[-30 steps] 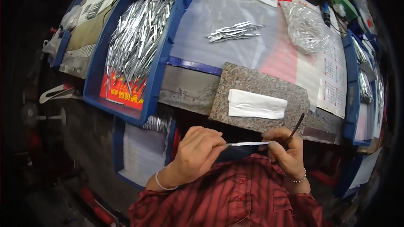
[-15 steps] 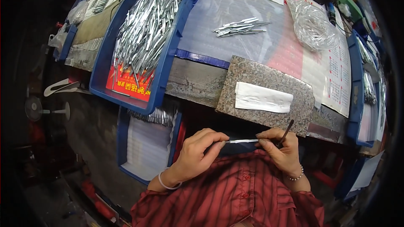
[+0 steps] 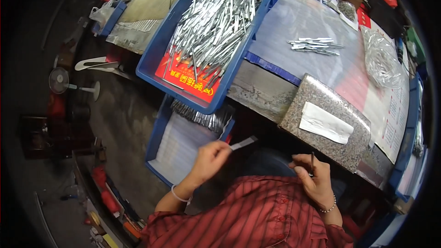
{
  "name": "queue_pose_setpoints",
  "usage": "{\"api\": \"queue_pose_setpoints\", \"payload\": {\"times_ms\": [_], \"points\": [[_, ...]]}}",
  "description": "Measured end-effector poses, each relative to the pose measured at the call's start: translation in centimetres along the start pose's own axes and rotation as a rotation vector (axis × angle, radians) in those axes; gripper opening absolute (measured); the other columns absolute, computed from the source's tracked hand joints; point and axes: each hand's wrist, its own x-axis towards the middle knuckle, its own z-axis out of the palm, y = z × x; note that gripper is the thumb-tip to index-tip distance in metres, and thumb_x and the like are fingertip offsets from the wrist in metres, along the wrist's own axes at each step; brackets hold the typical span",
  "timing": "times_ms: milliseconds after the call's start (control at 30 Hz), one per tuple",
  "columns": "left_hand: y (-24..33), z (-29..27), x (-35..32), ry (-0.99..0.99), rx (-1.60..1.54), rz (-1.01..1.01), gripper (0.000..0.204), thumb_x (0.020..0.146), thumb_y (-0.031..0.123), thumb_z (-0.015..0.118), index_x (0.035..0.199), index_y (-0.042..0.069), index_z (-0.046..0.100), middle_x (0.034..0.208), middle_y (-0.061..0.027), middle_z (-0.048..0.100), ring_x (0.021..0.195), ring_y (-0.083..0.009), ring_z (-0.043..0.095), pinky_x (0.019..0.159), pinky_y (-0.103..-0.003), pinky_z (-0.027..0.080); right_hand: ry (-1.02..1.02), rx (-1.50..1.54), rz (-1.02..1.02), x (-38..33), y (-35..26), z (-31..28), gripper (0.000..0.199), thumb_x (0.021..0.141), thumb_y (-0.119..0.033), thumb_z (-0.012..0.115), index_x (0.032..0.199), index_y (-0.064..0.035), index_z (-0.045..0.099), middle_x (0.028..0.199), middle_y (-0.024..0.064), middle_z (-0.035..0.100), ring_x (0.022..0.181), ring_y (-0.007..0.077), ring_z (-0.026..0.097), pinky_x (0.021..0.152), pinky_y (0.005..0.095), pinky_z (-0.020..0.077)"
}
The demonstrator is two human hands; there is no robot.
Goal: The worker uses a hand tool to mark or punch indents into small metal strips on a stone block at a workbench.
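My left hand [image 3: 209,161] is closed, pinching a slim silver metal piece [image 3: 243,143] by one end; its flat free end points up and right. The hand is beside the lower blue tray [image 3: 153,149], where similar pieces lie in a packed row [image 3: 200,118] along the far end. In front of my shirt, my right hand [image 3: 317,179] is curled round a thin dark stick [image 3: 313,160], which stands upright between the fingers. Its lower part is hidden in the palm. Thumb and forefinger of that hand are apart, with no metal piece between them.
An upper blue tray [image 3: 151,66] heaped with loose silver pieces [image 3: 216,23] juts over the table edge. A speckled stone slab [image 3: 317,89] bears a folded white cloth [image 3: 326,123]. Farther back lie a small pile of pieces [image 3: 316,46] and a clear plastic bag [image 3: 381,59].
My left hand has moved left, carrying the metal piece away from my right hand, which has let go of its other end. The view has turned left.
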Motion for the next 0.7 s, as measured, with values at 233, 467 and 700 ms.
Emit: {"api": "queue_pose_setpoints", "payload": {"times_ms": [233, 467, 700], "points": [[-8.0, -2.9, 5.3, 0.493, 0.609, -0.023, 0.013, 0.083, 0.016, 0.063, 0.084, 0.003, 0.065, 0.080, -0.0191, 0.066, 0.075, -0.0348, 0.064, 0.065, -0.044, 0.050, -0.150, -0.210, -0.152, 0.5, -1.9, 0.5, 0.016, 0.084, -0.006, 0.067, 0.098, 0.0020, 0.064, 0.084, 0.0152, 0.067, 0.068, 0.0275, 0.067, 0.059, 0.0311, 0.0527], [-7.0, -3.3, 5.3, 0.499, 1.037, 0.263, 0.019, 0.081, 0.026, 0.063, 0.086, 0.008, 0.061, 0.077, -0.0126, 0.060, 0.069, -0.0333, 0.061, 0.059, -0.044, 0.046, -0.106, -0.216, -0.158, -0.2, -1.2, 0.4, 0.015, 0.083, -0.007, 0.067, 0.096, 0.0001, 0.065, 0.082, 0.0151, 0.066, 0.066, 0.0280, 0.066, 0.058, 0.0321, 0.0514], [-3.7, -5.2, -10.3, -1.361, 0.790, 0.165, 0.014, 0.077, 0.019, 0.060, 0.082, 0.007, 0.064, 0.068, -0.0116, 0.064, 0.065, -0.0320, 0.065, 0.054, -0.044, 0.050, -0.217, -0.222, -0.213, 0.2, -0.5, -0.1, 0.021, 0.080, -0.004, 0.066, 0.100, 0.0009, 0.062, 0.083, 0.0143, 0.065, 0.068, 0.0294, 0.066, 0.057, 0.0358, 0.0520]]}}
